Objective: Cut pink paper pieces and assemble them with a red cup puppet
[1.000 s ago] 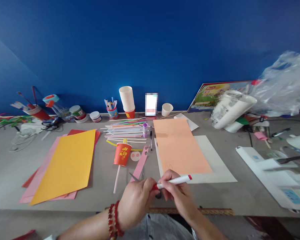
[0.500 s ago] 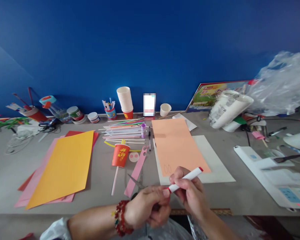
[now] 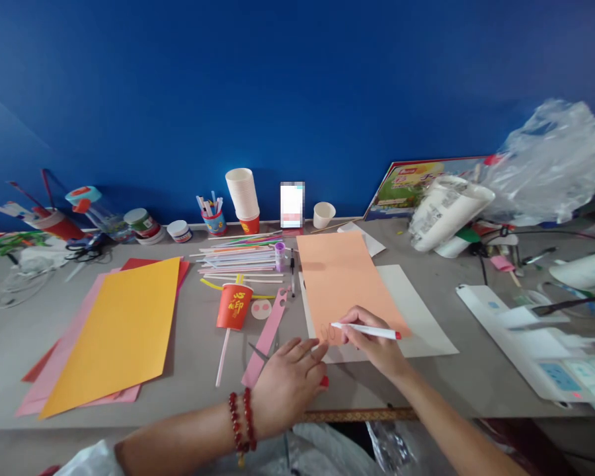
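Observation:
My right hand (image 3: 377,344) grips a white marker (image 3: 371,330) with a red end like a pen. Its uncapped tip is by the small loops drawn in the lower left corner of the orange paper (image 3: 347,277). My left hand (image 3: 292,377) lies palm down, its fingertips at the paper's lower left edge. The red marker cap (image 3: 324,381) pokes out from under its thumb side and seems held there. A white sheet (image 3: 416,317) lies under the orange one. Scissors (image 3: 258,352), partly hidden by my left hand, rest across a pink paper strip (image 3: 265,337).
A red paper cup (image 3: 235,307) with a straw lies left of the strip, beside a round pink-dotted paper piece (image 3: 261,309). Behind are straws (image 3: 238,261), a glue stick (image 3: 279,256) and stacked cups (image 3: 242,194). Coloured paper (image 3: 119,324) is at left; a white power strip (image 3: 506,344) at right.
The marker has come out of its cap. My right hand has turned it tip-left and brought it to the orange paper. My left hand has spread its fingers toward the paper's edge.

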The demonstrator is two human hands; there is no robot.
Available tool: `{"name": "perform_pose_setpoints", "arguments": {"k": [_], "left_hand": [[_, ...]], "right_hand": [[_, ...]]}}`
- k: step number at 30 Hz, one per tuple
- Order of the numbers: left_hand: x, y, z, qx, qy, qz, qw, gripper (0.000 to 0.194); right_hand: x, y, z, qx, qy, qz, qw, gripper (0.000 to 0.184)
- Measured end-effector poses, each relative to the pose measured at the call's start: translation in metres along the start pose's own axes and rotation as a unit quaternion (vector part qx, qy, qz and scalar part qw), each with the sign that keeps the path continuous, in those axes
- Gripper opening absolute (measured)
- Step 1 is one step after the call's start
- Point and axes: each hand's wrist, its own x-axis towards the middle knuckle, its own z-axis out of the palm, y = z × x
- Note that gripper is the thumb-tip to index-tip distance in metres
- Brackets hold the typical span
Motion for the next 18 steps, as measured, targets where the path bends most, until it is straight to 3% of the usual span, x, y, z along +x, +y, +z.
{"name": "perform_pose_setpoints", "arguments": {"k": [3, 9, 18], "left_hand": [[-0.001, -0.004, 0.010, 0.026, -0.006, 0.010, 1.000, 0.024], [-0.003, -0.006, 0.016, 0.014, 0.006, 0.011, 1.000, 0.022], [-0.003, -0.007, 0.014, -0.023, 0.002, -0.003, 1.000, 0.020]], "right_hand": [[0.001, 0.006, 0.002, -0.026, -0.017, -0.007, 0.999, 0.016], [0.002, 0.024, 0.008, -0.080, 0.062, -0.044, 0.994, 0.022], [0.002, 0.021, 0.009, -0.132, 0.020, -0.047, 0.990, 0.020]]}}
